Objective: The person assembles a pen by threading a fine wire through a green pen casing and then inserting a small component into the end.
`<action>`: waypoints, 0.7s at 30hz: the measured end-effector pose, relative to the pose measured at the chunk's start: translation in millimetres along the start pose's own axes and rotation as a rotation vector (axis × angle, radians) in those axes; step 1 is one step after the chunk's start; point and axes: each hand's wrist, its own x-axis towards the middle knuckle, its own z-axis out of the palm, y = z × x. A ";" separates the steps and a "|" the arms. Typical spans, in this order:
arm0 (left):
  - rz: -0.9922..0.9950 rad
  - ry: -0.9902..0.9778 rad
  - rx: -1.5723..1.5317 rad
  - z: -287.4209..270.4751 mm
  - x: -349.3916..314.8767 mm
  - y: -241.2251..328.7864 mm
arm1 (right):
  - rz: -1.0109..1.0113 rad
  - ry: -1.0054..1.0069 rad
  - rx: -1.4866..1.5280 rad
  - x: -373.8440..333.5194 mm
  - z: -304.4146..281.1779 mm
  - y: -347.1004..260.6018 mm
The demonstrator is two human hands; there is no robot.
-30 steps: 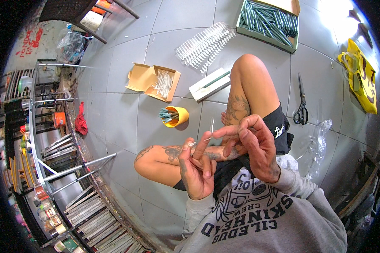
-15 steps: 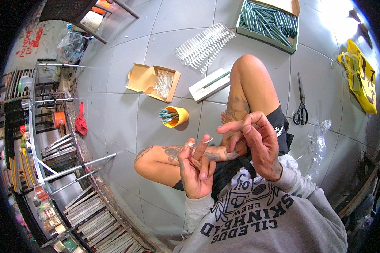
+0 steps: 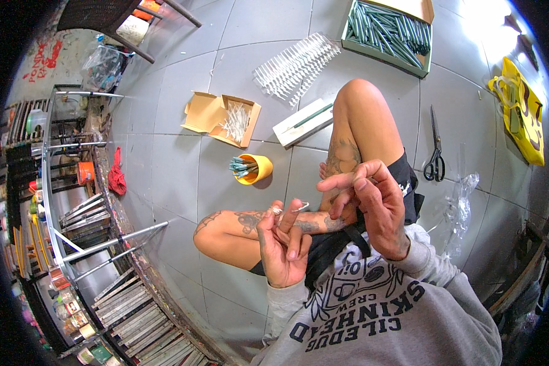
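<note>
My left hand point(image 3: 285, 247) is palm up above my folded leg, with a short white string-like piece point(image 3: 301, 206) at its fingertips. Its index and middle fingers are raised; the other fingers curl in. To its right, my right hand point(image 3: 375, 207) has the thumb bent against a curled finger and another finger pointing left. Whatever may be in that pinch is too small to make out. Beyond my hands stands a yellow cup point(image 3: 263, 169) of dark green pen-like sticks. An open cardboard box point(image 3: 205, 113) holds thin white pieces.
A white box point(image 3: 280, 131) bears a green pen point(image 3: 313, 116). Behind it lie rows of white pieces on clear plastic point(image 3: 296, 67) and a box of green pens point(image 3: 384, 33). Black scissors point(image 3: 435, 161) and a yellow bag point(image 3: 523, 116) are right, a metal-framed rack point(image 3: 113, 247) left.
My right hand has shifted slightly right. The white piece at my left fingertips has changed its angle a little; the left hand itself has hardly moved.
</note>
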 end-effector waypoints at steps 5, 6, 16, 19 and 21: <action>-0.003 0.019 -0.007 -1.7 0.5 -0.4 | 0.022 0.007 0.051 -0.3 -2.1 -0.7; -0.006 0.022 -0.009 -1.8 1.4 -0.4 | 0.024 0.010 0.050 0.2 -2.7 -0.9; -0.010 0.024 -0.008 0.1 1.1 0.8 | 0.036 0.021 0.029 0.4 -3.0 -1.1; -0.012 0.024 -0.013 1.1 1.4 0.9 | 0.027 0.022 0.011 0.5 -3.6 -0.5; -0.011 0.030 -0.006 2.5 1.2 0.7 | 0.014 0.021 -0.002 0.7 -4.3 0.2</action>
